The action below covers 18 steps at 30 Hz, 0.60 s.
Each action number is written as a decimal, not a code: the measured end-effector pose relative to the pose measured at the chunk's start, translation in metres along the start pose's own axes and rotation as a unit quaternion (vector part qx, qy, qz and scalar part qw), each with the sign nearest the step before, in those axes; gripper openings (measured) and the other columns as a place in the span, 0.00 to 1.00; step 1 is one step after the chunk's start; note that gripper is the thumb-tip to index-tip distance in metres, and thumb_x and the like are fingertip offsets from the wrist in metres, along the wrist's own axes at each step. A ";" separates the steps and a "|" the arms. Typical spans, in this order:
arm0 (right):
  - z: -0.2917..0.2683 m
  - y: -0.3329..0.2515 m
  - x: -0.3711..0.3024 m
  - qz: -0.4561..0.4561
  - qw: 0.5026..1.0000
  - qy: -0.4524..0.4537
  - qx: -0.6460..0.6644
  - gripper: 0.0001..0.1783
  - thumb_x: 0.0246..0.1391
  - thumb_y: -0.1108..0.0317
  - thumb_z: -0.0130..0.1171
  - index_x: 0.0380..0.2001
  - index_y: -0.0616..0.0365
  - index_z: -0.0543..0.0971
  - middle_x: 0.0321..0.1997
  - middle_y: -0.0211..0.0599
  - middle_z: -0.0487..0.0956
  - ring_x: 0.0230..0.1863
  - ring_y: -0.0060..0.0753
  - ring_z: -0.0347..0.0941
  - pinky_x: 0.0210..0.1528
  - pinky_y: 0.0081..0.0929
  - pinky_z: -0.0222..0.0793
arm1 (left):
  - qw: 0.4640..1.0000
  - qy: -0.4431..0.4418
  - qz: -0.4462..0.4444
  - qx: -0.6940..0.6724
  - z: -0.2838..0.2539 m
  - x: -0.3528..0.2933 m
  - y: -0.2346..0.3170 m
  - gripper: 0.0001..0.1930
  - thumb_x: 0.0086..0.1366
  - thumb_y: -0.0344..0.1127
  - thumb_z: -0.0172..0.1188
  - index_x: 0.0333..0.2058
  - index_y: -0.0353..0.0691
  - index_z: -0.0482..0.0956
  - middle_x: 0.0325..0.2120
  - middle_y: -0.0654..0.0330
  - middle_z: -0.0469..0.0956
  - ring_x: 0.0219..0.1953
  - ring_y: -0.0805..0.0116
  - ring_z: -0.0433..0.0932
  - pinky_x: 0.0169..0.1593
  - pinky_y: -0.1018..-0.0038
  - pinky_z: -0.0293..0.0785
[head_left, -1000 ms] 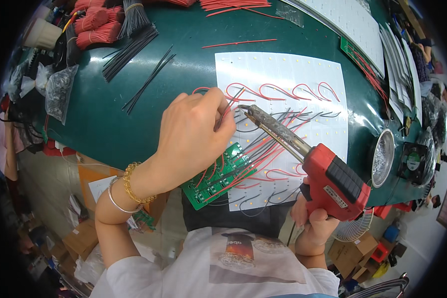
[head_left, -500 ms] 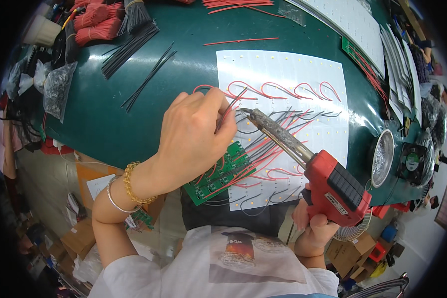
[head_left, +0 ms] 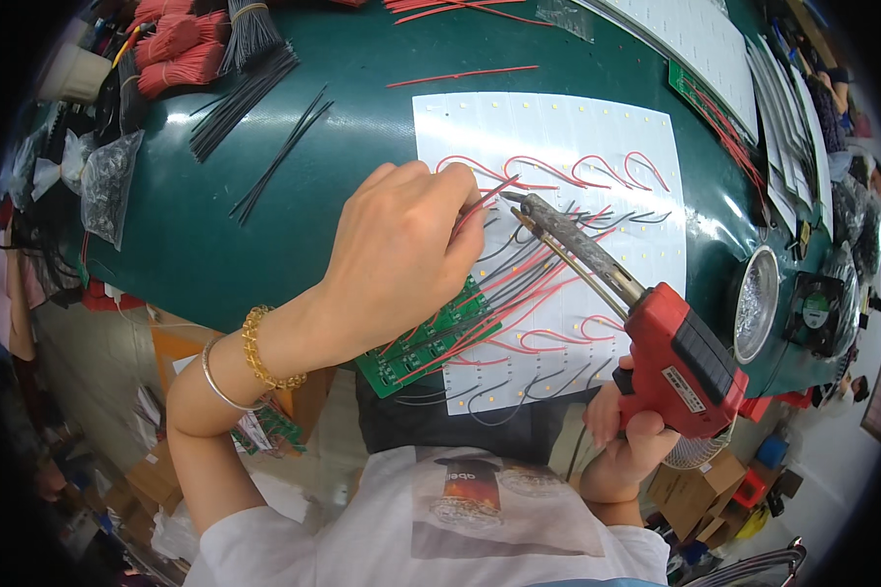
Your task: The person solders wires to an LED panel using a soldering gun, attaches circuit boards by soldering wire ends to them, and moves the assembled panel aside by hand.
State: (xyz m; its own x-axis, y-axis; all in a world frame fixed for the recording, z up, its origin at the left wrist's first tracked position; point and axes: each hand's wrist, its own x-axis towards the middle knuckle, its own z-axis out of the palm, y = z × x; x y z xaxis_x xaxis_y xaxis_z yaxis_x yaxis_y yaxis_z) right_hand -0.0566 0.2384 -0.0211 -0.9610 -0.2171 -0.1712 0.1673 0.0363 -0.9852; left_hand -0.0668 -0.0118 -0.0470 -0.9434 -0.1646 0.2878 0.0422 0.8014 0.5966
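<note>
The left hand (head_left: 401, 240) pinches wires (head_left: 501, 189) just beside the tip (head_left: 511, 197) of a soldering gun (head_left: 680, 357) gripped in the right hand (head_left: 631, 445); a circuit board (head_left: 392, 372) lies bodyward of the left. A slip could scorch skin.

White glare on green tabletop (head_left: 362, 122)

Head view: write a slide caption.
Right hand holds a red soldering gun near wires pinched in the left hand, over a white panel.

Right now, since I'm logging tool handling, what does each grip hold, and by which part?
Right grip: red soldering gun, by its handle. Left grip: thin wires, pinched near their visible ends.
</note>
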 end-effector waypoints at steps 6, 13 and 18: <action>-0.005 0.005 0.000 -0.006 1.000 -0.012 -0.010 0.43 0.45 0.39 0.61 0.43 0.74 0.65 0.09 0.27 0.63 0.08 0.19 0.58 0.12 0.17 0.53 | 1.000 0.004 0.010 0.004 0.003 0.003 0.000 0.06 0.51 0.26 0.61 0.22 0.37 0.71 0.15 0.62 0.69 0.18 0.67 0.66 0.27 0.71 0.61; -0.007 0.003 0.000 -0.029 0.999 -0.015 0.018 0.43 0.46 0.41 0.61 0.44 0.76 0.64 0.09 0.27 0.63 0.08 0.19 0.58 0.12 0.17 0.53 | 1.000 0.012 0.014 0.005 0.005 0.001 0.000 0.06 0.51 0.26 0.60 0.22 0.37 0.71 0.15 0.62 0.70 0.18 0.67 0.66 0.27 0.71 0.61; -0.010 0.005 -0.002 -0.030 0.999 -0.029 0.008 0.43 0.46 0.41 0.61 0.44 0.76 0.64 0.09 0.28 0.63 0.08 0.18 0.57 0.12 0.17 0.52 | 1.000 0.014 0.012 0.009 0.004 0.002 0.000 0.06 0.51 0.26 0.61 0.22 0.38 0.71 0.15 0.63 0.69 0.17 0.68 0.65 0.27 0.72 0.61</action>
State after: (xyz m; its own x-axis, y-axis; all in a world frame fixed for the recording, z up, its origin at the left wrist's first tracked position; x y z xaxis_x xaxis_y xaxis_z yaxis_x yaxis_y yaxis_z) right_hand -0.0558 0.2487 -0.0253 -0.9554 -0.2738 -0.1110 0.1136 0.0063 -0.9935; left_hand -0.0700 -0.0096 -0.0500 -0.9329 -0.1612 0.3222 0.0582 0.8152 0.5762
